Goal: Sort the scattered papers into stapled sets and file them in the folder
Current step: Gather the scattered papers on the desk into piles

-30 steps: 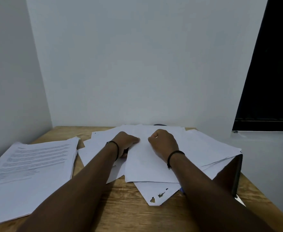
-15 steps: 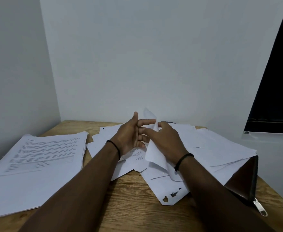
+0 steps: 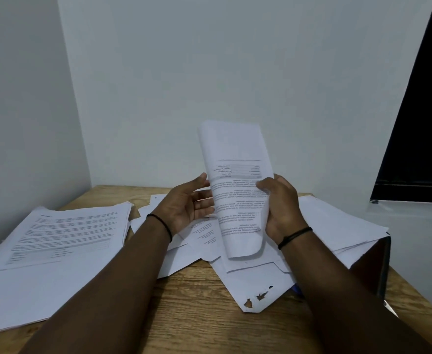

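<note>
A printed sheet point(image 3: 235, 159) stands nearly upright above the table, its text upside down to me. My right hand point(image 3: 281, 205) grips its right edge, thumb on the printed face. My left hand point(image 3: 187, 205) is spread with straight fingers against the sheet's left edge. Beneath both hands lies a loose heap of scattered white papers point(image 3: 332, 226). One sheet with torn holes point(image 3: 258, 295) sticks out toward me. A dark folder point(image 3: 378, 267) with a zip lies under the heap's right side, mostly covered.
A tidy stack of printed papers point(image 3: 56, 241) lies at the left of the wooden table point(image 3: 197, 315). White walls close in behind and on the left. A dark window point(image 3: 419, 136) is at the right.
Both hands rested on the heap a second ago. The right hand has since lifted one sheet and raised it upright, while the left hand opened and came up beside it.
</note>
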